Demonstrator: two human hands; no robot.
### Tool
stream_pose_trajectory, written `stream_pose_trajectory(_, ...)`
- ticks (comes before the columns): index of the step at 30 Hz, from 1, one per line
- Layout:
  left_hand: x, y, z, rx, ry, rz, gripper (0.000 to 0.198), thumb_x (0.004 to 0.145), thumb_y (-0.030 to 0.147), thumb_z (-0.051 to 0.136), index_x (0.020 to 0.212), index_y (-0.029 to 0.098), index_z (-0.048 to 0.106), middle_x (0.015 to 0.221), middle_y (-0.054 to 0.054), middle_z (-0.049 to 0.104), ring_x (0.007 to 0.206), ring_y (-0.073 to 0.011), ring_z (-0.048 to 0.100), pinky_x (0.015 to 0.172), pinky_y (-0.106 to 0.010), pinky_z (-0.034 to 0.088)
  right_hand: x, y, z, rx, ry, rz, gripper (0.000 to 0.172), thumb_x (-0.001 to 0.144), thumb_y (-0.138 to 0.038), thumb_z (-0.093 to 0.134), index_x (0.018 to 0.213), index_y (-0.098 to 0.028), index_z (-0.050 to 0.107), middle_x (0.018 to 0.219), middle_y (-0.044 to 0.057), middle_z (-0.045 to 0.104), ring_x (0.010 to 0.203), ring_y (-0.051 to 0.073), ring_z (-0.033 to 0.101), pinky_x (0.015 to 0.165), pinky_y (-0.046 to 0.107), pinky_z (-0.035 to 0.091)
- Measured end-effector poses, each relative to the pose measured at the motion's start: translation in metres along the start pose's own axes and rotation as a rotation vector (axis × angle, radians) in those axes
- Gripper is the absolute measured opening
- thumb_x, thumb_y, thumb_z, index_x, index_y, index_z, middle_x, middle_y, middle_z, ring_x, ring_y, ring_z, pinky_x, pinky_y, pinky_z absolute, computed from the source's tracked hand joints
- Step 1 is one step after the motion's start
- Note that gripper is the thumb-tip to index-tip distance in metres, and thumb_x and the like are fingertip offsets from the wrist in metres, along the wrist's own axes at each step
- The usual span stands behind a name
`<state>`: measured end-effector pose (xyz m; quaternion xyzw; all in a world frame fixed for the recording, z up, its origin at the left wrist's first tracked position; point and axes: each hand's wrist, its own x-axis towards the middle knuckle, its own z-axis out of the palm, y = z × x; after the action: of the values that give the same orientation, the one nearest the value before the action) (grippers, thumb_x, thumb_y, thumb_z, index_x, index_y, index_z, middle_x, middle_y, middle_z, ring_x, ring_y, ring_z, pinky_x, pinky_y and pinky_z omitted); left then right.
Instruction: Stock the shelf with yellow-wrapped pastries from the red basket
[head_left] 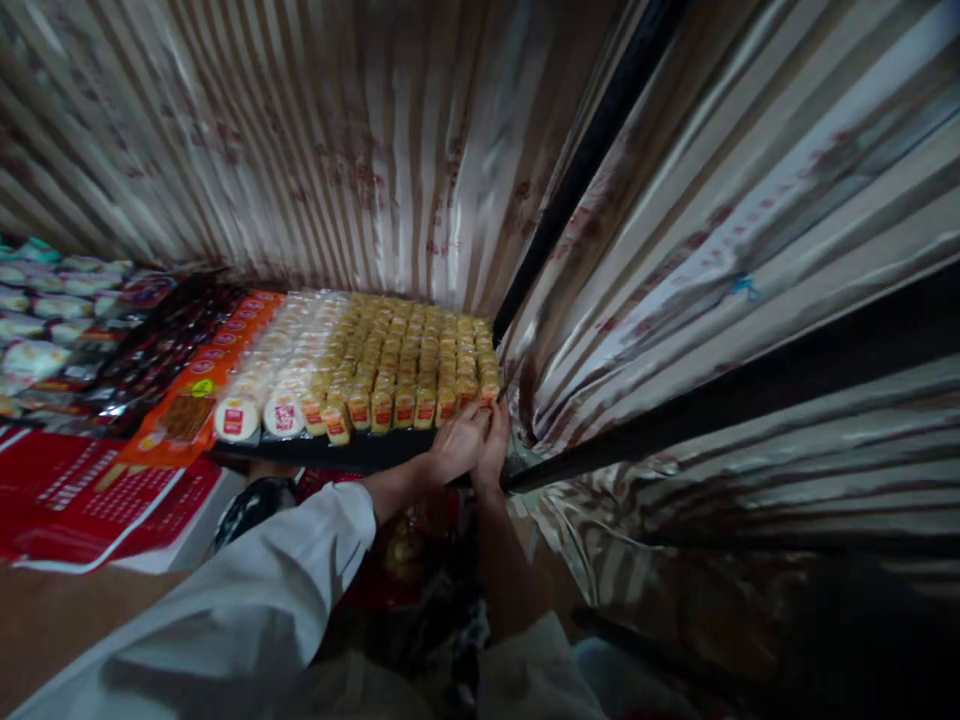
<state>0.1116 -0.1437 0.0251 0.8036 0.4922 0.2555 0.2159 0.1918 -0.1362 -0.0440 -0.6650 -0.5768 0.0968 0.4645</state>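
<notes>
Rows of small wrapped yellow cakes (405,355) stand packed together on a dark shelf (375,450). At the front right corner of these rows, my left hand (459,441) and my right hand (493,440) are close together, touching or overlapping. Both are at the nearest cakes of the last columns on the right. The fingers are small and partly hidden, so whether they grip a cake cannot be made out. White round wrapped packs (283,412) lie to the left of the yellow ones.
Further left are an orange packet (180,415), dark wrapped packs (161,340), white-and-green packs (64,300) and a red printed bag (67,495). Striped plastic sheeting (337,150) hangs behind. A dark bar (675,400) runs out to the right of my hands.
</notes>
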Motion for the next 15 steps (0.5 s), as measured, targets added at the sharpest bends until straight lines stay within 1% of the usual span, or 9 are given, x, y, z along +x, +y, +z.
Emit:
stream_pose_trajectory(2,-0.017,-0.007,-0.017,-0.021,-0.003,0.038,0.036,0.085,0.015,0.037,0.117,0.015,0.052,0.123,-0.007,0.053,0.115,-0.0152,0.049,0.101,-0.027,0.041,-0.001,-0.009,-0.005,0.024,-0.023,-0.001,0.047,0.08,-0.013,0.031,0.125,-0.015,0.043,0.133,0.015,0.041,0.127,0.023,0.034,0.105,0.042,0.03)
stream_pose_trajectory(3,-0.027,-0.009,-0.022,-0.036,0.002,0.052,0.035,0.084,0.014,0.037,0.115,0.014,0.053,0.123,-0.008,0.053,0.116,-0.0153,0.048,0.102,-0.026,0.04,-0.003,-0.016,-0.008,0.03,-0.017,-0.007,0.047,0.08,-0.012,0.03,0.125,-0.017,0.044,0.134,0.014,0.04,0.128,0.023,0.033,0.105,0.044,0.029)
stream_pose_trajectory(5,-0.052,-0.013,-0.028,-0.084,0.017,0.067,0.036,0.082,0.011,0.037,0.114,0.014,0.053,0.122,-0.008,0.053,0.116,-0.0148,0.048,0.103,-0.026,0.039,-0.01,-0.03,-0.014,0.055,0.009,-0.025,0.046,0.08,-0.012,0.03,0.123,-0.017,0.047,0.131,0.014,0.043,0.127,0.024,0.034,0.105,0.045,0.029)
stream_pose_trajectory(7,-0.081,-0.017,-0.029,-0.154,0.021,0.054,0.039,0.082,0.01,0.035,0.117,0.015,0.051,0.121,-0.008,0.054,0.114,-0.0142,0.049,0.101,-0.026,0.039,-0.025,-0.045,-0.018,0.104,0.026,-0.03,0.042,0.082,-0.015,0.03,0.12,-0.014,0.049,0.124,0.015,0.048,0.12,0.026,0.041,0.101,0.045,0.034)
stream_pose_trajectory(9,-0.113,-0.023,-0.027,-0.225,0.004,0.004,0.038,0.084,0.012,0.033,0.118,0.017,0.05,0.117,-0.007,0.057,0.11,-0.0142,0.051,0.098,-0.028,0.042,-0.05,-0.058,-0.019,0.179,-0.001,-0.01,0.04,0.083,-0.017,0.031,0.117,-0.014,0.051,0.114,0.015,0.054,0.107,0.024,0.051,0.09,0.043,0.043)
stream_pose_trajectory(10,-0.129,-0.027,-0.025,-0.25,-0.007,-0.03,0.036,0.085,0.013,0.033,0.117,0.018,0.05,0.115,-0.007,0.058,0.108,-0.0147,0.053,0.096,-0.029,0.044,-0.065,-0.062,-0.019,0.226,-0.03,-0.003,0.039,0.084,-0.017,0.03,0.115,-0.014,0.052,0.109,0.014,0.055,0.098,0.022,0.056,0.082,0.039,0.048)
stream_pose_trajectory(12,-0.161,-0.037,-0.02,-0.272,0.009,-0.115,0.035,0.085,0.013,0.032,0.115,0.017,0.052,0.113,-0.008,0.059,0.107,-0.016,0.053,0.096,-0.032,0.043,-0.098,-0.068,-0.015,0.27,-0.128,-0.019,0.036,0.083,-0.018,0.03,0.108,-0.016,0.056,0.102,0.01,0.059,0.091,0.019,0.058,0.078,0.035,0.049)
stream_pose_trajectory(14,-0.188,-0.051,-0.013,-0.288,0.006,-0.189,0.039,0.083,0.01,0.033,0.118,0.014,0.05,0.116,-0.011,0.058,0.11,-0.017,0.052,0.098,-0.033,0.041,-0.132,-0.069,-0.007,0.218,-0.265,-0.046,0.035,0.081,-0.016,0.031,0.101,-0.019,0.06,0.098,0.007,0.063,0.094,0.018,0.057,0.086,0.036,0.046)
stream_pose_trajectory(15,-0.198,-0.059,-0.01,-0.285,-0.013,-0.255,0.039,0.082,0.009,0.035,0.117,0.014,0.051,0.115,-0.011,0.059,0.109,-0.0173,0.053,0.096,-0.033,0.043,-0.147,-0.068,-0.001,0.214,-0.337,-0.067,0.035,0.08,-0.015,0.032,0.098,-0.019,0.062,0.097,0.007,0.064,0.094,0.018,0.058,0.088,0.035,0.046)
